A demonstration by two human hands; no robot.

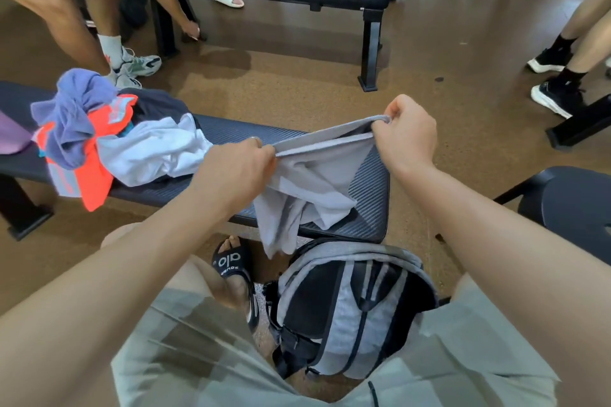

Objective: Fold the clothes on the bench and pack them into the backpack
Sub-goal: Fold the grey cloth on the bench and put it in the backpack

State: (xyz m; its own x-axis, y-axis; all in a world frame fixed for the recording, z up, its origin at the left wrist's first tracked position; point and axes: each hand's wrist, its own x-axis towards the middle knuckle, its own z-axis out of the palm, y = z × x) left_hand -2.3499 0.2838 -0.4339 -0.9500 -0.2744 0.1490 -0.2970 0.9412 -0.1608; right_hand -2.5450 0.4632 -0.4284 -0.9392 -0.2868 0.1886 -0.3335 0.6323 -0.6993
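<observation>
Right, both hands are up over the near bench (370, 182) with a light grey garment (314, 175) stretched between them. The left hand (238, 162) pinches one end of the top hem, fingers curled tight around the cloth, and the right hand (406, 135) pinches the other end a little farther and higher, so the edge runs taut from left to right. That looks like the point of the hold: pull the hem straight, let the rest hang, and the cloth squares itself before a fold. The lower part droops onto the right end of the bench, and one corner trails off the near edge, hanging just above the backpack (350, 311).

The backpack sits on the floor between the person's knees, right below the work, presumably so a folded piece can drop straight in. Whether its main pocket is unzipped I can't quite tell from this angle.

Over to the left on the same bench lies the pile still to do: a white shirt (155, 155), an orange piece (96, 175), a purple one (79, 102) on top and something dark (158, 106) at the far side, all crumpled together. So it looks early in the job, with this grey garment first up.
</observation>
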